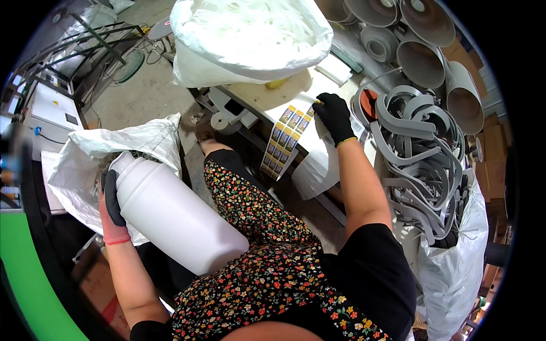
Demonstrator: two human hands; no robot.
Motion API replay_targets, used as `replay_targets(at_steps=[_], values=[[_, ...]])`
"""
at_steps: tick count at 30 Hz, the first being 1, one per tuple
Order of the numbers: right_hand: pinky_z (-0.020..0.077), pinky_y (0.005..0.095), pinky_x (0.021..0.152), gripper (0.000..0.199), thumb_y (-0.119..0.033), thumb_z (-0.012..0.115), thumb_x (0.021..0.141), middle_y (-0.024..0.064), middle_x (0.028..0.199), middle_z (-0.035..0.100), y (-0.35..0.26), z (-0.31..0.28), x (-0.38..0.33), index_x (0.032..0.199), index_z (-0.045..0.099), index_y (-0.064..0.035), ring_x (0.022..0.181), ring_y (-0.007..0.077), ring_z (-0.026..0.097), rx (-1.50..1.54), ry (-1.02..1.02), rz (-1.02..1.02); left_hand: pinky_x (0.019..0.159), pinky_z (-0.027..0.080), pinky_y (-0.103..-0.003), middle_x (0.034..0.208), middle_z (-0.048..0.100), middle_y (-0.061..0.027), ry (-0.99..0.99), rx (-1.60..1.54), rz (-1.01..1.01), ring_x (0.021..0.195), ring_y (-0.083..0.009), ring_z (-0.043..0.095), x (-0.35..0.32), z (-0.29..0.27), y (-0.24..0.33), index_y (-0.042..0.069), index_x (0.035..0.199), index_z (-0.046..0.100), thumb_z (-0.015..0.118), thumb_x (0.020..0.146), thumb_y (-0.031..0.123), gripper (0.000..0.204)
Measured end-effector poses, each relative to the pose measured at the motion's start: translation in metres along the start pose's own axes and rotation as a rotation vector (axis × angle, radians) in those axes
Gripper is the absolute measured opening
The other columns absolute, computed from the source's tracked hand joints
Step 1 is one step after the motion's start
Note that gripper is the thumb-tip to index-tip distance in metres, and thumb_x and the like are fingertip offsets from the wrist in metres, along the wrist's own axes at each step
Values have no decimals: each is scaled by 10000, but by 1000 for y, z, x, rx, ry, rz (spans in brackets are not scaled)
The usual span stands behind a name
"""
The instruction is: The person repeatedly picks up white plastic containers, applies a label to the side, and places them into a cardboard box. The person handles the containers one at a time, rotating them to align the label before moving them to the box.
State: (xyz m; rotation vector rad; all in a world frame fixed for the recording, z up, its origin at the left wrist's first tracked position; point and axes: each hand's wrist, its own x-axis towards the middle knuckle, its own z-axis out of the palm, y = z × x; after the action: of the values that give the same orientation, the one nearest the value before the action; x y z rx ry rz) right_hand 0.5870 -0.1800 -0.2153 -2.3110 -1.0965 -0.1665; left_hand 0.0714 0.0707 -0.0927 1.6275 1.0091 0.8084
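One big white plastic bottle [179,219] is held by the left hand [112,207]. The bottle is plain and smooth, with a round shoulder and a narrow neck. It lies tilted across the lap, with its neck up at the open white sack [94,165] on the left. The left hand is covered by a black and pink glove, and its fingers [111,196] are wrapped round the bottle near the neck.

Past the knee, a strip of small labels [286,142] is seen hanging over the near edge of the worktop [267,94]. The labels are yellow and dark and sit in two rows on white backing paper. At the far edge of the worktop, one large white bag [250,37] is filled with pale plastic pieces.

The right hand [334,116] is in a black glove. Its fingers are bent down on the top end of the label strip. On the right, grey curved strips [424,165] are piled up in another white bag [455,267]. Several wide cardboard tubes [424,59] are stacked behind them.
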Motion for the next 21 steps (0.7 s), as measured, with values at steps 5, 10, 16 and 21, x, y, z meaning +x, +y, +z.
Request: replay_targets(at_steps=[5, 10, 16, 21], values=[[495, 447, 778, 212, -243, 678, 780, 137, 886, 673, -8, 1, -11, 938, 676, -103, 878, 339, 634, -9, 90, 9, 974, 441, -313, 1268, 571, -128, -26, -67, 39, 1121, -195, 558, -14, -8, -1, -24, 1320, 504, 383, 1036, 256, 417], [481, 436, 763, 185, -234, 643, 838, 157, 870, 643, -14, 9, -18, 899, 624, -60, 867, 351, 619, -73, 57, 3, 987, 439, -317, 1288, 565, -121, 26, -366, -51, 1141, -200, 551, -28, -18, 5, -15, 1337, 498, 428, 1021, 248, 417], [442, 436, 766, 111, -100, 671, 796, 160, 844, 588, -29, -23, -36, 827, 587, -34, 854, 371, 558, -87, 150, -467, 954, 428, -261, 1208, 583, -70, 166, -356, 7, 1119, -142, 530, -33, -56, -37, -15, 1263, 558, 559, 975, 199, 359], [471, 363, 714, 95, -39, 703, 808, 99, 844, 640, -171, -74, -87, 859, 623, -30, 819, 244, 616, 326, -56, -311, 933, 420, -238, 1148, 604, -28, 41, -321, 122, 1062, -108, 543, -45, -37, 13, 25, 1230, 581, 600, 954, 199, 326]])
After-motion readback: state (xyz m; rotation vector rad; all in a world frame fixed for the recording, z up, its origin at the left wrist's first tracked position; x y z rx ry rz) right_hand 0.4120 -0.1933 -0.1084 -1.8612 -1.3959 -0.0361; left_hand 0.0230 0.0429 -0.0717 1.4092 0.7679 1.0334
